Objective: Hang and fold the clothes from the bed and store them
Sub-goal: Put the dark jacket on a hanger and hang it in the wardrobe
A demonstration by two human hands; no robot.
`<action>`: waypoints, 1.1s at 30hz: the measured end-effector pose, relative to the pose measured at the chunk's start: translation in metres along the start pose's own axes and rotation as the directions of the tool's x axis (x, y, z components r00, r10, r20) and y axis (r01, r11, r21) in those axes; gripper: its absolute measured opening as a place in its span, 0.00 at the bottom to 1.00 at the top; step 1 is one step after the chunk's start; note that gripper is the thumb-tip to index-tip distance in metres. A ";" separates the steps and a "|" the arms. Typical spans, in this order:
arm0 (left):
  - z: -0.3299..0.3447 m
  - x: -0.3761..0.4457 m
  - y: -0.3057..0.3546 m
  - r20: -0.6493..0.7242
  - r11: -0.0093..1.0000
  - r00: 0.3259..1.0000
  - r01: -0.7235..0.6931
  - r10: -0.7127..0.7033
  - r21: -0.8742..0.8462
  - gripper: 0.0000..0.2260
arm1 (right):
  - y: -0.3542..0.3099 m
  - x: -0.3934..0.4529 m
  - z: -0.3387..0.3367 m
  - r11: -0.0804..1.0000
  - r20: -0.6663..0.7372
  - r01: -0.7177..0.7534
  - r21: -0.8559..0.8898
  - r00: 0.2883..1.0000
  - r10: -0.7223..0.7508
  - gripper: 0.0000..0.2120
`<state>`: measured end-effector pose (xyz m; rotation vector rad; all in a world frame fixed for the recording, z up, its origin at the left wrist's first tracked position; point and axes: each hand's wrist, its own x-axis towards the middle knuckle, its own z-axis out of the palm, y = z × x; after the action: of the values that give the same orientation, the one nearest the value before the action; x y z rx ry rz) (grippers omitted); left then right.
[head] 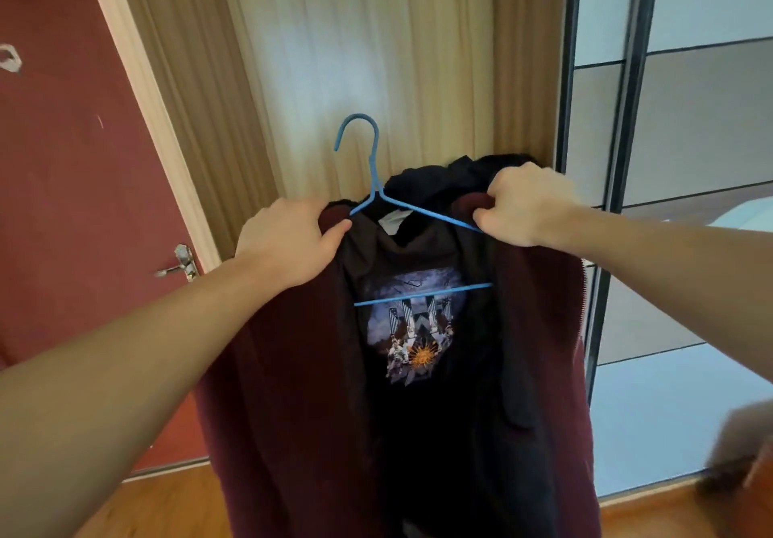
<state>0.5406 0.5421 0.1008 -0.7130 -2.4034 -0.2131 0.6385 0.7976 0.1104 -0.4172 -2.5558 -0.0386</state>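
Step in hand, by my read: seating the maroon jacket [284, 403] on the blue hanger [374, 186]. Do it well: pull both shoulders evenly over the hanger ends, keep the hook free at 12 o'clock. Left hand [288, 240], 9 o'clock of the hook, fingers curled gripping the shoulder fabric. Right hand [527, 207], 3 o'clock, pinches collar and hanger arm. Dark printed shirt [418, 328] hangs inside, centre frame.

At frame centre, a maroon jacket [267, 391] on a blue hanger [373, 186] is gripped at its shoulders by the left hand [288, 240] and right hand [525, 207].
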 end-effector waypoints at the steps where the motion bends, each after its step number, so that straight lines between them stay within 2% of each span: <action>1: 0.003 0.001 -0.003 0.006 0.999 1.000 0.023 -0.023 -0.046 0.19 | -0.004 0.003 -0.006 1.000 -0.016 -0.003 -0.014 1.000 0.002 0.14; 3: 0.006 0.001 -0.006 0.007 0.992 0.999 0.041 -0.040 -0.121 0.18 | -0.011 0.009 -0.018 1.000 -0.032 -0.012 -0.025 0.999 0.011 0.12; 7: 0.002 -0.004 -0.003 -0.098 0.966 0.995 -0.002 -0.024 -0.257 0.16 | -0.003 0.024 -0.051 0.993 -0.153 -0.098 0.059 0.983 0.106 0.11; 9: -0.006 -0.003 0.017 -0.118 0.933 0.990 -0.112 0.076 -0.341 0.15 | -0.004 0.027 -0.064 0.995 -0.223 -0.094 0.021 0.970 0.097 0.11; 11: -0.012 0.000 0.050 -0.085 0.898 0.972 -0.236 0.220 -0.370 0.17 | -0.016 0.023 -0.070 0.997 -0.241 -0.033 -0.072 0.971 0.015 0.12; 12: -0.013 0.003 0.064 -0.068 0.890 0.970 -0.240 0.232 -0.387 0.16 | -0.022 0.020 -0.071 0.997 -0.243 -0.004 -0.081 0.970 -0.016 0.13; 15: -0.010 0.020 0.068 -0.003 0.867 0.997 -0.072 0.081 -0.493 0.10 | -0.015 0.011 -0.077 0.996 -0.234 -0.008 0.088 0.972 0.029 0.13; 17: -0.008 0.027 0.057 0.008 0.851 1.000 -0.008 0.014 -0.525 0.09 | -0.002 0.004 -0.079 0.994 -0.238 -0.029 0.107 0.970 0.054 0.13; 21: -0.017 0.034 0.060 -0.063 0.822 0.998 -0.026 -0.012 -0.568 0.09 | 0.007 -0.021 -0.070 0.997 -0.170 0.070 -0.037 0.983 -0.075 0.19; 23: -0.021 0.035 0.064 -0.098 0.834 0.995 -0.055 0.001 -0.549 0.09 | 0.017 -0.027 -0.069 0.995 -0.040 0.092 0.040 0.995 -0.090 0.23; 25: -0.024 0.034 0.064 -0.138 0.849 0.990 -0.075 0.002 -0.522 0.13 | 0.032 -0.029 -0.076 0.976 0.084 0.108 0.191 0.989 -0.125 0.26; 26: -0.024 0.033 0.064 -0.159 0.853 0.987 -0.083 0.000 -0.516 0.15 | 0.040 -0.028 -0.079 0.957 0.079 0.117 0.264 0.987 -0.143 0.26; 28: -0.025 0.030 0.062 -0.207 0.849 0.978 -0.103 -0.007 -0.518 0.15 | 0.053 -0.023 -0.085 0.906 -0.061 0.140 0.400 0.990 -0.126 0.24; 29: -0.026 0.030 0.061 -0.233 0.843 0.972 -0.118 -0.009 -0.525 0.15 | 0.057 -0.019 -0.087 0.889 -0.131 0.170 0.426 0.983 -0.125 0.22; 30: -0.027 0.029 0.060 -0.254 0.837 0.967 -0.131 -0.010 -0.531 0.15 | 0.057 -0.016 -0.088 0.881 -0.137 0.193 0.432 0.980 -0.148 0.20; 33: -0.030 0.029 0.057 -0.286 0.832 0.958 -0.169 0.013 -0.529 0.13 | 0.046 -0.010 -0.089 0.888 0.090 0.176 0.425 0.968 -0.234 0.16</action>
<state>0.5677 0.5939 0.1407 -0.9781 -2.0361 -0.9316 0.7059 0.8282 0.1785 0.0187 -2.6379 0.4651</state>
